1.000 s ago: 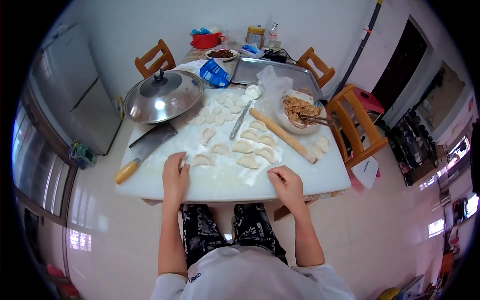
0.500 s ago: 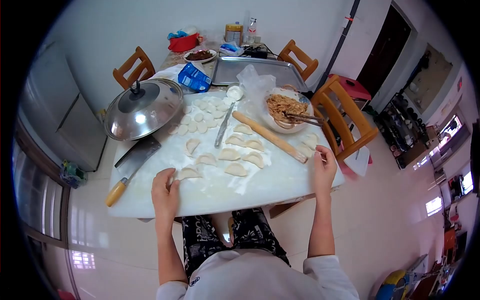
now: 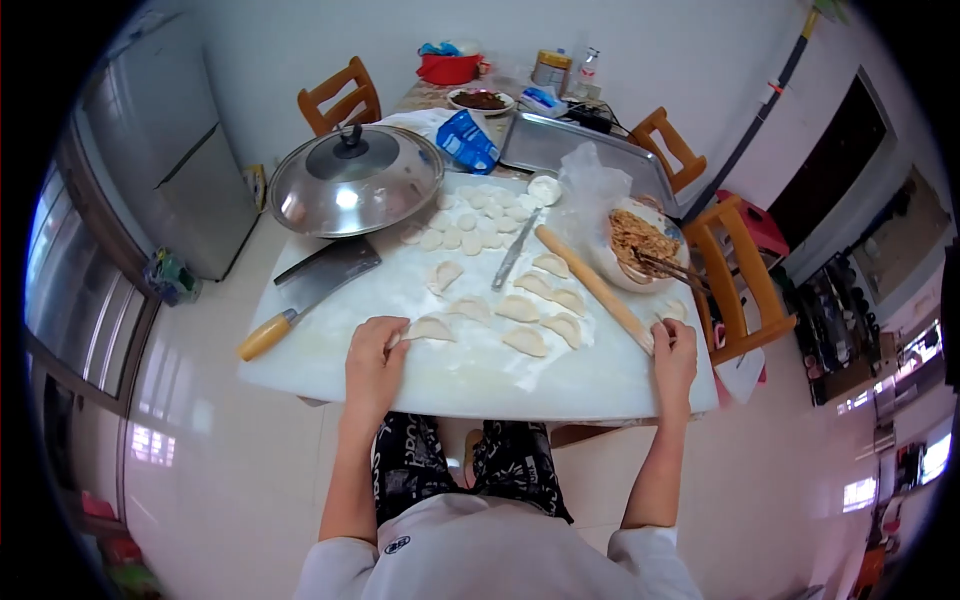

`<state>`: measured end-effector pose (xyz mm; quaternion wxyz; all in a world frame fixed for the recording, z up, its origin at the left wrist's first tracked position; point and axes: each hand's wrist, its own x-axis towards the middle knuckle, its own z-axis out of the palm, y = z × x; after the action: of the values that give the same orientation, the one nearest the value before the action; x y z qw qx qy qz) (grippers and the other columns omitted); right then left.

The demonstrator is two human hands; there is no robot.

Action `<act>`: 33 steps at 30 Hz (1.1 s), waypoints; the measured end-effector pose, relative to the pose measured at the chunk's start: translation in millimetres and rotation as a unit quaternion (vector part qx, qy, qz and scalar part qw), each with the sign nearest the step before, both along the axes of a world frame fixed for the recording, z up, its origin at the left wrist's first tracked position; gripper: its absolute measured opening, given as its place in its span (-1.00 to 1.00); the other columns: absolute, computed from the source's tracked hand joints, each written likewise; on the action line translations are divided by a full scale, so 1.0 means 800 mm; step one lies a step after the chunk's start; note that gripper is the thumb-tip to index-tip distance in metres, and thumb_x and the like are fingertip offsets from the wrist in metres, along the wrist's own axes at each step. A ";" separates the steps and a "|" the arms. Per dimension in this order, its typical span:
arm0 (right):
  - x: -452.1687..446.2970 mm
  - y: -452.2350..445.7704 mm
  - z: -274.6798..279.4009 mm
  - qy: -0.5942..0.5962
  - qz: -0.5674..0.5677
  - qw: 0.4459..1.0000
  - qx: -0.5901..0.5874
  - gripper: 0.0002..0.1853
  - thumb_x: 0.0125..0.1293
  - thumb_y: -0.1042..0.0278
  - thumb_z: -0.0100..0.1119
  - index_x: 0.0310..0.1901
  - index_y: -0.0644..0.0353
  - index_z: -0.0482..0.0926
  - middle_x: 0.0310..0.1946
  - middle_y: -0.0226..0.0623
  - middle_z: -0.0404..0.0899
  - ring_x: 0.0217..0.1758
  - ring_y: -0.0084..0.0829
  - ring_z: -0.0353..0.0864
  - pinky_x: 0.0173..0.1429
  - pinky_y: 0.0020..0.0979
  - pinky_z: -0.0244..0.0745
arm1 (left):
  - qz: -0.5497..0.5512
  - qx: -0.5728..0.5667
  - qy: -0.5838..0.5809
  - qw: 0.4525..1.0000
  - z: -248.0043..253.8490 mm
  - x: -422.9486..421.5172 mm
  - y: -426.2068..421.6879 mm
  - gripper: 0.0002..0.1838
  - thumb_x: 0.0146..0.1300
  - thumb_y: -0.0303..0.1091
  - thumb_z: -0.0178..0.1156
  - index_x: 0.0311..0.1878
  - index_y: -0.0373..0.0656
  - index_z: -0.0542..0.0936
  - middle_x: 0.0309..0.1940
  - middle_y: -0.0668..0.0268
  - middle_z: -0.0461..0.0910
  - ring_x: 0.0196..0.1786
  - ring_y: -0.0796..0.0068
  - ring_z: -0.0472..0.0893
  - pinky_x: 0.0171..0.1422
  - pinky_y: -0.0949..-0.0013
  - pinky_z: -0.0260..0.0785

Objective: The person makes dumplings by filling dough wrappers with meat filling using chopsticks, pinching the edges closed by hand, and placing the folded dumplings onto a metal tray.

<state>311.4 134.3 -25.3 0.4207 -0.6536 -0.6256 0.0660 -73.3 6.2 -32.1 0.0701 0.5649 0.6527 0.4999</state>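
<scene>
At the near left of the floured white board [image 3: 470, 385], my left hand [image 3: 376, 362] pinches the left tip of a crescent dumpling [image 3: 430, 328] lying there. By the right edge my right hand [image 3: 676, 362] is closed, its fingertips curled beside the near end of the rolling pin [image 3: 597, 288]. A pale dough piece [image 3: 675, 309] shows just beyond those fingers; whether they grip anything is hidden. Several folded dumplings [image 3: 518, 308] lie between my hands. Behind them are many small dough discs [image 3: 468, 222] and a narrow flour-dusted blade [image 3: 516, 250].
A cleaver [image 3: 328, 272] and a wooden-handled tool [image 3: 268, 336] lie at left, below a large pan lid [image 3: 357, 185]. A bowl of filling [image 3: 640, 245] with chopsticks stands at right, near a plastic bag [image 3: 592, 185]. Behind are a metal tray [image 3: 585, 148] and a blue packet [image 3: 467, 140].
My view has shifted left, so the table appears further right. My left hand has moved onto the tip of the nearest dumpling. My right hand's fingers have curled in near the rolling pin's end.
</scene>
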 end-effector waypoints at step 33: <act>-0.276 -0.020 0.078 0.093 0.538 0.834 -0.075 -0.77 0.27 0.40 0.17 -0.09 0.31 0.59 -0.18 -0.29 0.60 -0.14 -0.50 0.55 -0.07 -0.47 0.46 | 0.045 0.058 -0.084 0.994 -0.001 -0.003 0.000 -0.92 0.16 -0.58 0.17 -0.26 -0.30 0.59 -0.29 0.14 0.60 -0.22 0.15 0.57 -0.12 0.28 0.43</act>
<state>90.6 118.5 37.3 0.3249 -0.2337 -0.8297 0.3891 -76.1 6.2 -32.8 0.0700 0.4941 0.6392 0.5851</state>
